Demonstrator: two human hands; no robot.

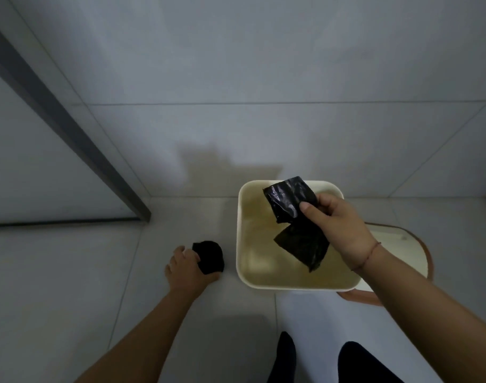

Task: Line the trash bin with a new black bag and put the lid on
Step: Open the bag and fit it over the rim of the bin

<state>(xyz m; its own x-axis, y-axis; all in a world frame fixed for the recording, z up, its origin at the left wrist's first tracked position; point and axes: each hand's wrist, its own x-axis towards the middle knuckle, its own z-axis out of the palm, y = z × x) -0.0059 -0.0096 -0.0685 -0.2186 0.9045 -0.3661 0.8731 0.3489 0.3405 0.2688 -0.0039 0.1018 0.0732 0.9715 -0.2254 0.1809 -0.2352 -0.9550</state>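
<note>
A cream square trash bin (243, 244) stands open on the tiled floor, unlined, its inside bare. Above its opening my right hand (338, 225) pinches a folded black bag (287, 201), part of which hangs down unfolded into the bin mouth. To the left of the bin, my left hand (185, 268) rests on the floor, closed around a black roll of bags (210, 255). The lid (418, 244), white with a brown rim, lies on the floor behind the bin's right side, mostly hidden by my right arm.
A white tiled wall rises just behind the bin. A grey metal frame (70, 131) runs diagonally at the left, meeting the floor near a dark threshold strip. My dark-clothed legs (286, 357) are at the bottom edge.
</note>
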